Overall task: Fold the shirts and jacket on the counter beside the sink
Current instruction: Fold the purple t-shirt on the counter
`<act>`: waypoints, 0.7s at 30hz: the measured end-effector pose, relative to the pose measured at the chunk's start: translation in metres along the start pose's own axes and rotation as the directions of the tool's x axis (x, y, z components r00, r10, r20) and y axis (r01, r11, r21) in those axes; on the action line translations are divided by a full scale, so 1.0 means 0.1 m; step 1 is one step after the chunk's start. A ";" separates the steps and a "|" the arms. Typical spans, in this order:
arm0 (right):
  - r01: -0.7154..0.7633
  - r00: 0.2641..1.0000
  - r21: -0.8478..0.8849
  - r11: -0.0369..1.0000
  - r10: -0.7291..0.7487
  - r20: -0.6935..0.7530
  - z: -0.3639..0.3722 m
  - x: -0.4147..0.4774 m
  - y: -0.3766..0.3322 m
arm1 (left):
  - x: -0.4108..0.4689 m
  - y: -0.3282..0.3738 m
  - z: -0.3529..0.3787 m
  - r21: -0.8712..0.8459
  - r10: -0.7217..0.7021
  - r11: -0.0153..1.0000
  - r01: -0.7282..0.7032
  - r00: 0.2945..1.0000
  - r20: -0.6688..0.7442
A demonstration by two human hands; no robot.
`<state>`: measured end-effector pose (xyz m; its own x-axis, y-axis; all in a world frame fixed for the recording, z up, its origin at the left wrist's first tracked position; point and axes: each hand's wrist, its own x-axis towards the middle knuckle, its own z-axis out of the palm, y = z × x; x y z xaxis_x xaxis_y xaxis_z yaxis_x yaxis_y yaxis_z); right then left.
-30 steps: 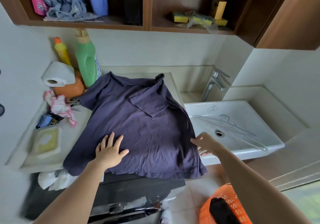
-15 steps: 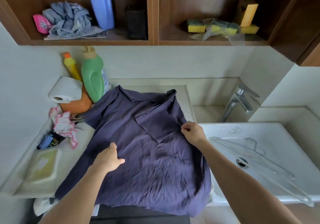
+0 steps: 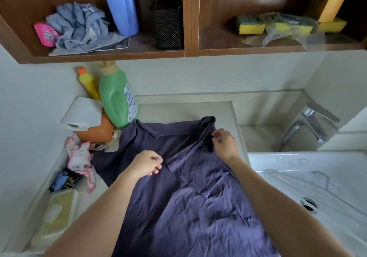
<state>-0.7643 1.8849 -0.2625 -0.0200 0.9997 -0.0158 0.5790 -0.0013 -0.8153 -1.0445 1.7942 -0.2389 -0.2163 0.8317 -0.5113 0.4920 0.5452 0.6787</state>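
Beside the sink (image 3: 337,167), the shirt (image 3: 198,207) is pinched at its sink-side shoulder by the right hand (image 3: 225,144). The left hand (image 3: 148,163) is curled on the cloth, and whether it grips cannot be told. The fold is best drawn over taut.

Pale, plain walls (image 3: 198,78) stand behind a light counter (image 3: 188,109) set into a corner. A white sink (image 3: 278,159) and a chrome tap (image 3: 309,121) are at its right. Above hangs a dark wooden shelf unit (image 3: 186,18) with two open compartments, and the light is soft and even.
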 end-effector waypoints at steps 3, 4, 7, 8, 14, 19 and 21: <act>0.068 0.997 0.121 0.990 -0.062 -0.049 0.01 0.09 -0.30 | 0.28 0.14 -0.02 -0.304 0.011 0.952 -0.021 0.999 -0.033; 0.098 0.995 0.159 0.982 -0.097 -0.010 0.04 0.15 -0.43 | 0.38 0.18 -0.02 -0.397 0.019 0.917 -0.024 1.000 -0.016; -0.052 0.962 0.293 0.955 -0.030 0.270 0.26 0.33 -0.71 | 0.70 0.29 -0.01 -0.731 -0.043 0.681 0.040 0.999 0.015; -0.193 0.911 0.314 0.930 0.051 0.408 0.34 0.36 -0.75 | 0.80 0.31 -0.02 -0.797 -0.081 0.600 0.061 0.997 0.015; -0.168 0.882 0.112 0.979 0.099 0.462 0.66 0.76 -0.56 | 1.37 0.43 -0.15 -0.787 -0.082 0.617 -0.016 0.993 -0.085; 0.256 0.932 -0.153 0.954 -0.202 0.300 0.54 1.16 -0.56 | 1.59 0.68 -0.44 -0.507 0.285 0.780 -0.367 0.929 -0.235; 0.290 0.941 -0.138 0.947 -0.256 0.219 0.45 1.25 -0.55 | 1.62 0.73 -0.50 -0.356 0.380 0.823 -0.442 0.895 -0.233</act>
<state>-0.8357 2.0087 -0.2459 -0.3460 0.9359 0.0668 0.6553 0.2920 -0.6966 -1.0863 1.9742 -0.2456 -0.2031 0.9761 -0.0769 0.2001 0.1183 0.9726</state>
